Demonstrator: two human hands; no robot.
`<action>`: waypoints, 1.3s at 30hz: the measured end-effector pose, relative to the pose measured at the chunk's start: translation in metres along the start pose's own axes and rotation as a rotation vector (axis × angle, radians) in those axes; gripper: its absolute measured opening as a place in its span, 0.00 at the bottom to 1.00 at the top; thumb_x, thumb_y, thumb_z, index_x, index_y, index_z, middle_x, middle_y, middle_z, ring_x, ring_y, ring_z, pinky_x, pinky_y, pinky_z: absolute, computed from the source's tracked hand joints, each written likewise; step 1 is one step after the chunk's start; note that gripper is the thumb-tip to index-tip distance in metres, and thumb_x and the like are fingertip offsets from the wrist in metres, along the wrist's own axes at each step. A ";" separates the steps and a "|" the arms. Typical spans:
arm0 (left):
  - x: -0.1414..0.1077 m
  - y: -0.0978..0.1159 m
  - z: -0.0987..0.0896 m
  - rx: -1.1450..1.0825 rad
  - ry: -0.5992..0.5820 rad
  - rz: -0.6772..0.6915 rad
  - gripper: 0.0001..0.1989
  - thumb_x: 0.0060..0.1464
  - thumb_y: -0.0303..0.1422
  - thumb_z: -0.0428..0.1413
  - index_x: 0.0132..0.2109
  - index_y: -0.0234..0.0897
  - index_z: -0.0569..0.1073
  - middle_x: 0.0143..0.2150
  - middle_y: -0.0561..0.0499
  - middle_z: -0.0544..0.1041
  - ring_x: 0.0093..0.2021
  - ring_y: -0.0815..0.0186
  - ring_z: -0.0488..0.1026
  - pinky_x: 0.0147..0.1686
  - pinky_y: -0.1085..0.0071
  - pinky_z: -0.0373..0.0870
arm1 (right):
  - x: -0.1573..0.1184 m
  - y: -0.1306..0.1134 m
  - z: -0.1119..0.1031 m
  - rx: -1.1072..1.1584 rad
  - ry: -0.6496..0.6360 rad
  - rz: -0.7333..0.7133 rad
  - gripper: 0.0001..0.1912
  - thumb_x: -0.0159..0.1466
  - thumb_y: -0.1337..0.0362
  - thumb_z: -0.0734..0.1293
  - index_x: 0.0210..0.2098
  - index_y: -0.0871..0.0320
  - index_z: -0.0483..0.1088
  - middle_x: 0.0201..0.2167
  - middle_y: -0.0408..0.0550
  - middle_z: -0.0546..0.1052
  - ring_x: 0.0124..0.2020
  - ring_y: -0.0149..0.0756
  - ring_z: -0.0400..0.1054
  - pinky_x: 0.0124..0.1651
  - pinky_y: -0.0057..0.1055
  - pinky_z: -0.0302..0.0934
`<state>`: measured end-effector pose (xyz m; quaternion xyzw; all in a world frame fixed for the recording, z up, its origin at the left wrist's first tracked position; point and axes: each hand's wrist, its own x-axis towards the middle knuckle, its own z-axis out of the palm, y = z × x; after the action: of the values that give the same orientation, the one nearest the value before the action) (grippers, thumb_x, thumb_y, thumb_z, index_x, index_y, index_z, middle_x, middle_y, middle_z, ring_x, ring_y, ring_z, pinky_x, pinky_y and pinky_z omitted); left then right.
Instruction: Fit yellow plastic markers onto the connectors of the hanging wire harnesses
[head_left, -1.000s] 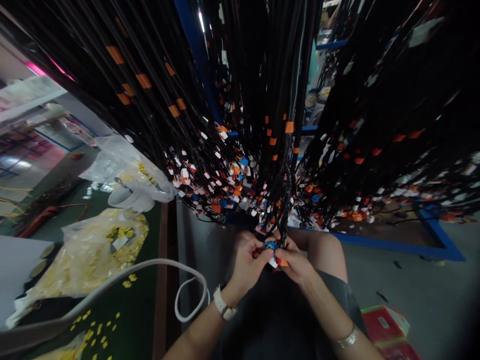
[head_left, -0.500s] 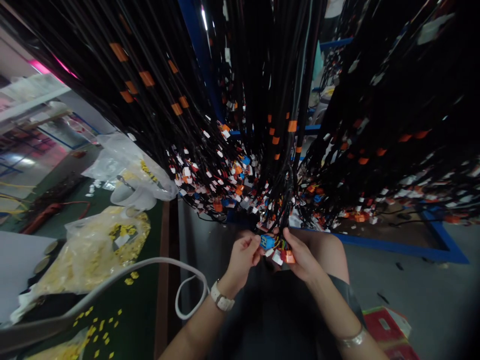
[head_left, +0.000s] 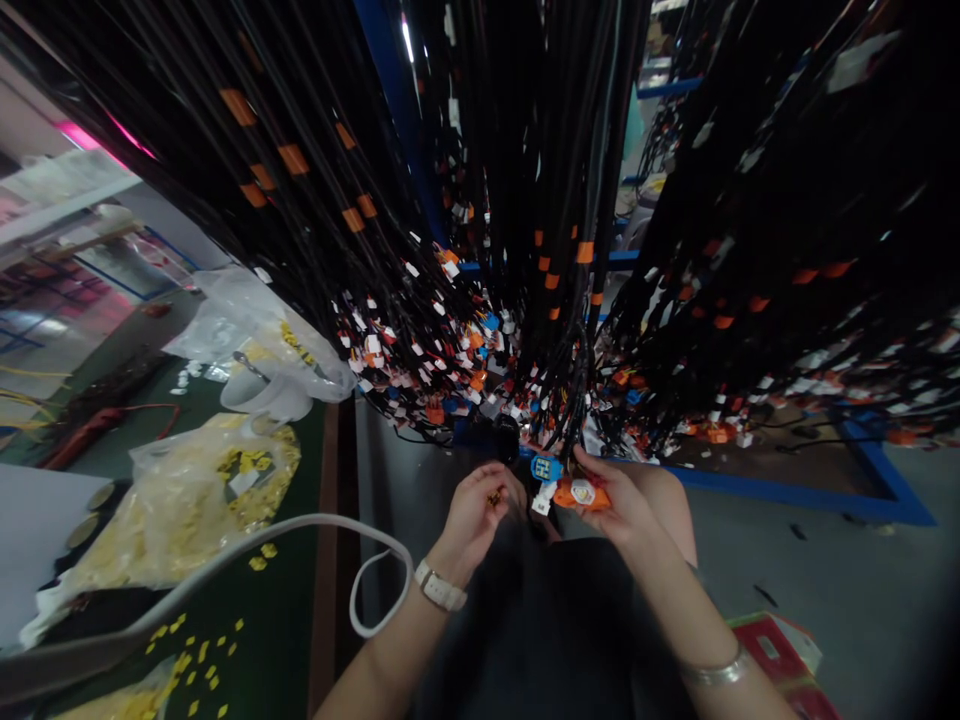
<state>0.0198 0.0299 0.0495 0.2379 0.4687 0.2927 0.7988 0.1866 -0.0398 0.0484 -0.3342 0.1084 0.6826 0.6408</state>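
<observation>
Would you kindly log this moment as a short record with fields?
Left hand: curled, small yellow pieces in the palm
Right hand: holds an orange connector
Blue connector: beside the orange one, on the same wire bundle
Hanging harnesses: black wires with orange tape
Bench at left: bag of yellow parts, white cable

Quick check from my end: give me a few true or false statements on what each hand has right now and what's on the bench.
1. The right hand holds an orange connector. True.
2. The blue connector lies on the floor. False: it hangs at the wire ends beside the orange one.
3. The left hand grips the blue connector. False: it is apart, with small yellow pieces in its fingers.
4. A bag of yellow parts lies on the green bench. True.
</observation>
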 end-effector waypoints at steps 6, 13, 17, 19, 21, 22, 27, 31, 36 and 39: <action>0.002 -0.003 -0.001 -0.073 0.000 0.047 0.18 0.32 0.11 0.47 0.32 0.30 0.70 0.30 0.49 0.72 0.31 0.73 0.71 0.34 0.77 0.67 | 0.010 -0.003 -0.001 0.122 0.026 0.083 0.08 0.63 0.68 0.60 0.28 0.59 0.67 0.22 0.46 0.76 0.24 0.35 0.72 0.30 0.32 0.70; -0.001 -0.003 0.003 -0.063 -0.044 0.023 0.16 0.36 0.11 0.50 0.32 0.30 0.70 0.35 0.46 0.73 0.36 0.70 0.72 0.45 0.72 0.67 | 0.006 -0.001 0.007 0.055 0.048 0.009 0.07 0.63 0.68 0.61 0.29 0.60 0.68 0.23 0.46 0.76 0.24 0.34 0.72 0.28 0.31 0.69; -0.004 0.000 0.004 -0.030 -0.079 0.005 0.09 0.41 0.16 0.55 0.33 0.28 0.71 0.33 0.46 0.73 0.34 0.70 0.72 0.42 0.73 0.68 | 0.004 0.004 0.004 -0.104 0.085 -0.115 0.04 0.60 0.67 0.65 0.30 0.61 0.70 0.24 0.46 0.76 0.23 0.32 0.70 0.27 0.27 0.67; -0.005 0.000 0.004 -0.023 -0.094 0.004 0.09 0.41 0.17 0.57 0.33 0.28 0.72 0.33 0.46 0.73 0.33 0.71 0.72 0.40 0.74 0.69 | 0.003 0.006 0.000 -0.258 0.076 -0.227 0.04 0.55 0.66 0.69 0.29 0.60 0.71 0.25 0.45 0.76 0.22 0.29 0.68 0.26 0.24 0.64; -0.004 0.000 0.003 -0.018 -0.097 -0.001 0.10 0.41 0.17 0.58 0.34 0.28 0.72 0.32 0.47 0.73 0.32 0.71 0.72 0.39 0.74 0.69 | 0.000 0.007 -0.003 -0.411 0.046 -0.325 0.06 0.51 0.65 0.72 0.27 0.59 0.72 0.24 0.43 0.75 0.23 0.28 0.67 0.26 0.22 0.62; -0.004 -0.001 0.003 -0.015 -0.097 -0.005 0.10 0.41 0.17 0.58 0.34 0.28 0.72 0.32 0.47 0.74 0.32 0.71 0.72 0.38 0.75 0.70 | -0.001 0.006 -0.004 -0.470 0.031 -0.355 0.06 0.50 0.65 0.73 0.26 0.58 0.72 0.23 0.42 0.75 0.22 0.28 0.66 0.26 0.22 0.61; -0.002 -0.003 0.001 -0.012 -0.087 -0.020 0.10 0.42 0.17 0.59 0.35 0.29 0.71 0.32 0.47 0.74 0.32 0.71 0.73 0.37 0.76 0.70 | -0.006 -0.004 -0.007 -0.611 0.046 -0.410 0.05 0.48 0.64 0.73 0.24 0.55 0.73 0.20 0.41 0.74 0.23 0.31 0.66 0.27 0.25 0.59; -0.004 -0.002 0.002 -0.022 -0.121 0.001 0.13 0.44 0.20 0.59 0.39 0.30 0.70 0.35 0.46 0.75 0.34 0.69 0.74 0.36 0.75 0.71 | 0.000 -0.011 -0.019 -0.547 0.144 -0.338 0.03 0.52 0.62 0.71 0.28 0.53 0.74 0.27 0.42 0.77 0.29 0.33 0.69 0.32 0.27 0.62; -0.011 0.003 0.007 -0.028 -0.251 0.028 0.13 0.44 0.23 0.61 0.39 0.30 0.70 0.39 0.44 0.75 0.37 0.68 0.74 0.36 0.77 0.71 | 0.005 -0.014 -0.033 -0.358 0.088 -0.144 0.05 0.53 0.61 0.69 0.26 0.56 0.72 0.23 0.45 0.77 0.23 0.35 0.68 0.27 0.31 0.63; -0.016 0.005 0.009 -0.045 -0.320 0.039 0.13 0.43 0.23 0.62 0.38 0.31 0.70 0.39 0.45 0.75 0.38 0.67 0.74 0.37 0.76 0.70 | -0.002 -0.014 -0.031 -0.269 0.007 -0.080 0.04 0.52 0.62 0.69 0.28 0.55 0.72 0.24 0.44 0.77 0.23 0.36 0.69 0.27 0.32 0.64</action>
<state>0.0198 0.0216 0.0667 0.2723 0.3243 0.2770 0.8625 0.2097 -0.0571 0.0301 -0.4235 0.0047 0.6637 0.6166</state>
